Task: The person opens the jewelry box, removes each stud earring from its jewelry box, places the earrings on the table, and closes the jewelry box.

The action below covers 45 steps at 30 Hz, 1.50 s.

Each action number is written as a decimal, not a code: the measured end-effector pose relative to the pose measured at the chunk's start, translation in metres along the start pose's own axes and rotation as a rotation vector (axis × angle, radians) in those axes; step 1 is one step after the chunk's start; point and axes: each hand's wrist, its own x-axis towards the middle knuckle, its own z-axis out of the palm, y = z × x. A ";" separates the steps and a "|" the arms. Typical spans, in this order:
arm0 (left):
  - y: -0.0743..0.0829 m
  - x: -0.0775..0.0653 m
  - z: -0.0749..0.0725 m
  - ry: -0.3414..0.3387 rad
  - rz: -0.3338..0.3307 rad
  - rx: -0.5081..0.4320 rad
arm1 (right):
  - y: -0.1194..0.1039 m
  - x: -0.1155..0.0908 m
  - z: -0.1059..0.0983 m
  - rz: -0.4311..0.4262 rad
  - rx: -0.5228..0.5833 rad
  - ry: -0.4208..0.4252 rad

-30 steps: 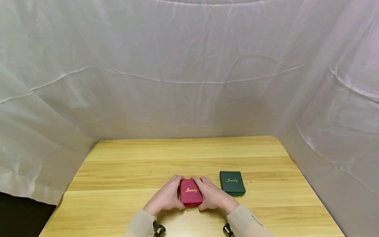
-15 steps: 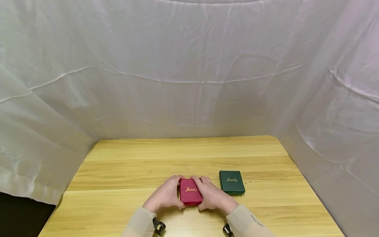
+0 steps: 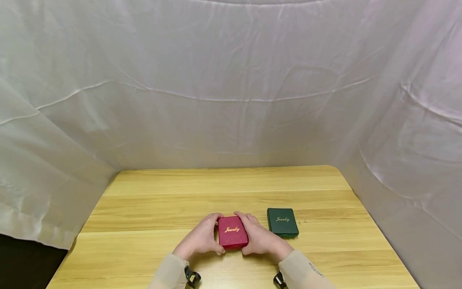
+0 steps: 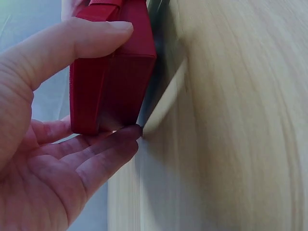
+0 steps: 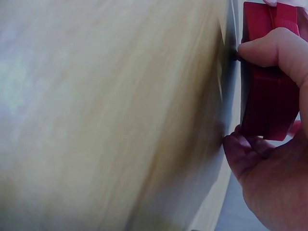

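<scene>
A red jewelry box (image 3: pixel 232 237) with gold "Jewelry" lettering on its lid lies between both hands, near the front of the table. My left hand (image 3: pixel 203 238) grips its left side, thumb at the near face and fingers round the back. From the other side my right hand (image 3: pixel 260 239) holds it the same way. In the left wrist view the left thumb presses the front of the box (image 4: pixel 127 77), close over the tabletop. A ribbon tab at the front of the box (image 5: pixel 267 106) shows in the right wrist view, beside the right thumb.
A dark green jewelry box (image 3: pixel 283 228) with the same lettering sits on the wooden table (image 3: pixel 144 208), right of the hands. Just beyond it lie two tiny items (image 3: pixel 302 222). Pale cloth (image 3: pixel 231 128) hangs behind the table and along both sides.
The red box has shifted slightly away from the body and turned a little, so its whole lettering shows. Both hands moved slightly with it, the right one's fingers a bit farther back.
</scene>
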 end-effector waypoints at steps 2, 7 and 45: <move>0.000 0.000 0.000 0.000 0.002 0.001 | 0.000 -0.001 0.000 0.003 0.006 0.006; 0.002 0.000 0.001 -0.006 0.005 -0.004 | 0.000 -0.002 0.001 0.032 0.007 0.026; 0.003 0.002 -0.006 -0.049 -0.021 0.002 | -0.001 0.001 -0.003 0.044 -0.068 -0.003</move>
